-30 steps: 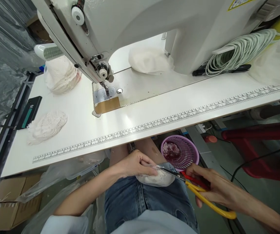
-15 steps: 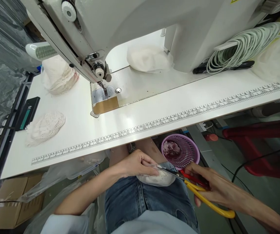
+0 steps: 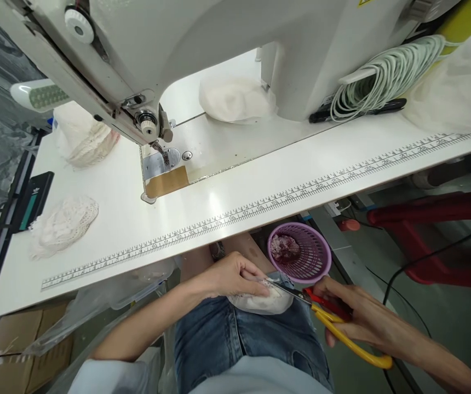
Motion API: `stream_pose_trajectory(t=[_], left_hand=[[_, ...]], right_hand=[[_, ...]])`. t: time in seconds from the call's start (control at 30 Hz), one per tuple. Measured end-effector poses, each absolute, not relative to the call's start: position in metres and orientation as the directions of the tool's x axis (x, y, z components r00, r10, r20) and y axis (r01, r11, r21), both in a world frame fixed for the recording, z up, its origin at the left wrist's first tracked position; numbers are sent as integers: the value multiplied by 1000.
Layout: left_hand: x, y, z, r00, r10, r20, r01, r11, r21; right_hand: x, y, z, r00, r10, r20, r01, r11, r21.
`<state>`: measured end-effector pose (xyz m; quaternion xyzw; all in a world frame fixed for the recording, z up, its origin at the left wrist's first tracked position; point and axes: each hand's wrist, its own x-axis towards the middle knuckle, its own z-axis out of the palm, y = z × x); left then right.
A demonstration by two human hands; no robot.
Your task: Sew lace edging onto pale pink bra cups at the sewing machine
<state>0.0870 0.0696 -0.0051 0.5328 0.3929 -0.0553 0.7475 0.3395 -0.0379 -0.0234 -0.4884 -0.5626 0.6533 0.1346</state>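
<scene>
My left hand (image 3: 239,276) pinches the upper edge of a white fabric piece (image 3: 260,303) that rests on my lap. In my right hand (image 3: 350,306) is a pair of scissors (image 3: 334,331) with one yellow and one red handle. The blades point left and reach the fabric's edge close to my left fingertips. How far apart the blades stand is hard to see. Part of the fabric is hidden under my left hand.
Ahead stands a sewing machine (image 3: 219,33) on a white table (image 3: 202,205) with a printed ruler. White fabric pieces lie on it, with a cord bundle (image 3: 387,79) at the right. A purple basket (image 3: 321,246) holds scraps below the table edge, beside a red stool (image 3: 432,241).
The view has shifted slightly, so the table and machine sit further left in the frame. Both hands, the scissors and the fabric keep nearly the same positions.
</scene>
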Motion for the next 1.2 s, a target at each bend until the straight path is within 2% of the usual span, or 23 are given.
stream_pose_trajectory(t=[0.1,0.37,0.63,0.93,1.2], left_hand=[[90,71,-5,683,328,-653,513,421,748],[94,71,-4,682,315,-660,541,390,745],[98,70,-3,680,298,-670,558,381,737],[101,70,-4,694,294,-657,554,364,748],[106,72,1,697,285,-658,561,355,748]], right_hand=[[339,-40,-25,-507,680,-529,374,-378,-847],[348,-45,-42,-442,698,-563,601,-235,-764],[343,-39,-31,-498,742,-450,462,-212,-861],[345,-38,-26,-532,735,-421,390,-229,-892],[350,-44,-35,-492,752,-440,448,-215,-868]])
